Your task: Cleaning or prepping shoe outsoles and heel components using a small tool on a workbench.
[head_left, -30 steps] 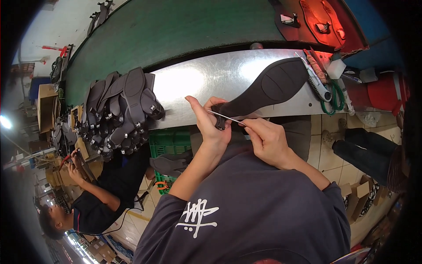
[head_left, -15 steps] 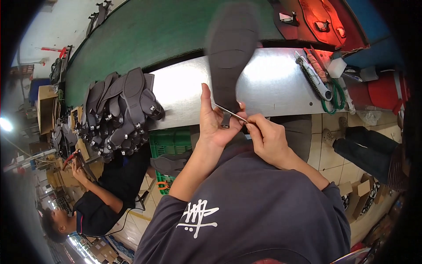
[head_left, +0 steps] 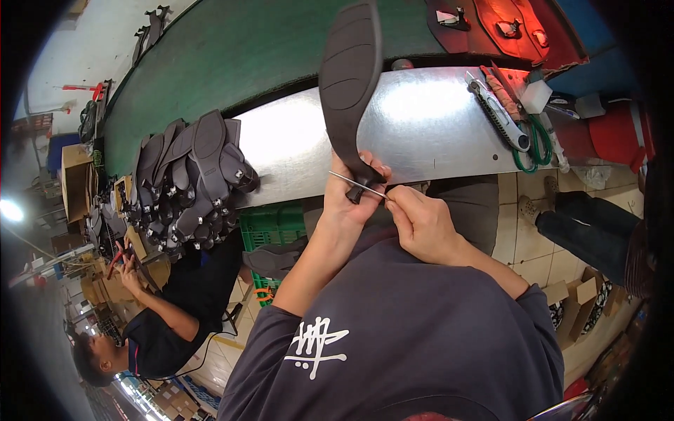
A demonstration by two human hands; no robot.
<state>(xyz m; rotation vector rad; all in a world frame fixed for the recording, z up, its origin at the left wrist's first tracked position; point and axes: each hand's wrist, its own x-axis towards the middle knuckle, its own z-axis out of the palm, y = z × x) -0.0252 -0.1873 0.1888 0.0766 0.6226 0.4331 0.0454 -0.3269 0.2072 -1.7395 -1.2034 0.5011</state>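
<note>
A dark grey shoe sole (head_left: 349, 67) stands up from my left hand (head_left: 342, 207), its broad end pointing away over the metal bench. The fingers of that hand are wrapped around its narrow lower end, where a short black stub shows. My right hand (head_left: 426, 223) pinches a thin metal rod (head_left: 344, 178) between thumb and fingers. The rod lies slantwise across the narrow end of the sole, just above the left palm. Whether its tip touches the sole I cannot tell.
A heap of similar soles (head_left: 203, 158) hangs at the bench's left. On its right lie a utility knife (head_left: 500, 116) and green cord (head_left: 540, 144). More soles (head_left: 502, 24) sit under red light. A co-worker (head_left: 151, 337) holds red-handled pliers at left. A green crate (head_left: 270, 228) stands below.
The sole has turned and tipped slightly left, and its narrow end has come down into my left palm. My left fingers have closed around it. The rod has shifted a little left with my right hand.
</note>
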